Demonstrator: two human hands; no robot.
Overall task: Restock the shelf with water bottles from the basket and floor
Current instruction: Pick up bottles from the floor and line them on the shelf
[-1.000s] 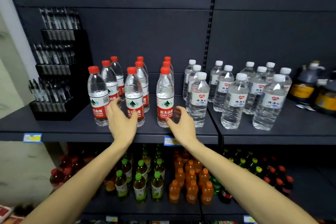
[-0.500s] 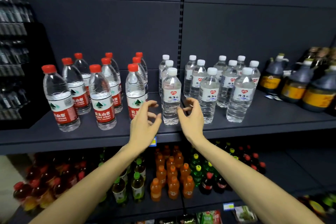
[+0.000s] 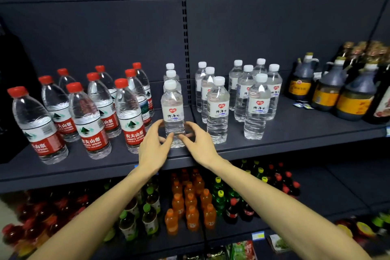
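Observation:
A white-capped water bottle [image 3: 173, 110] stands upright near the front of the dark shelf [image 3: 295, 131], at the head of a short row. My left hand [image 3: 153, 150] curls round its base from the left. From the right, my right hand [image 3: 200, 145] curls round the same base, so both hands cup the bottle's lower part. Several red-capped water bottles [image 3: 130, 116] stand in rows to the left. More white-capped bottles [image 3: 256, 103] stand to the right. No basket or floor shows.
Dark sauce jugs [image 3: 354, 95] crowd the shelf's right end. A black display rack [image 3: 12, 99] sits at the far left. The lower shelf holds small orange bottles [image 3: 190, 207] and green- and red-capped drinks. Bare shelf lies in front of the right-hand bottles.
My view swung right along the shelf. Both hands left the red-capped bottles, moved right and closed in round the front white-capped bottle's base.

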